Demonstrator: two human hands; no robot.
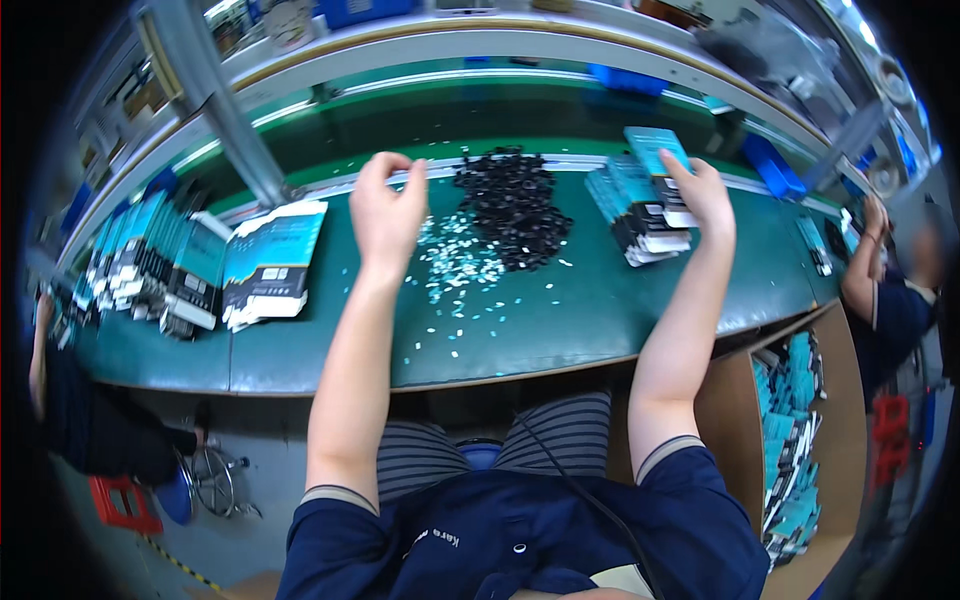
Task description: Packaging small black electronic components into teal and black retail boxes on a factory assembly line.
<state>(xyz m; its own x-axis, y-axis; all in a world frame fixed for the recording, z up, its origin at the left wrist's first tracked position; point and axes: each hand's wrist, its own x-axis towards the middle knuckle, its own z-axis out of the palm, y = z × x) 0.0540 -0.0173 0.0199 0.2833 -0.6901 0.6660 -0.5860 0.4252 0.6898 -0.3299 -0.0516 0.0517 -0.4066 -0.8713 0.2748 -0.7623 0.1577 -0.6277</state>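
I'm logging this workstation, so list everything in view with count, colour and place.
Worktable: one, green, across the middle
Small parts: uncountable, black, table centre
Chips: uncountable, white and pale blue, scattered nearby
Cartons: many, teal and black, table's left and right
Cardboard box: one, brown, lower right, holding more cartons
Bins: at least two, blue, top and right
Plastic items: two, red, both sides
Other people: two, dark clothes, both edges
Own shirt: one, navy, bottom
Left hand: one, bare, left of small parts
Right hand: one, bare, touching a carton
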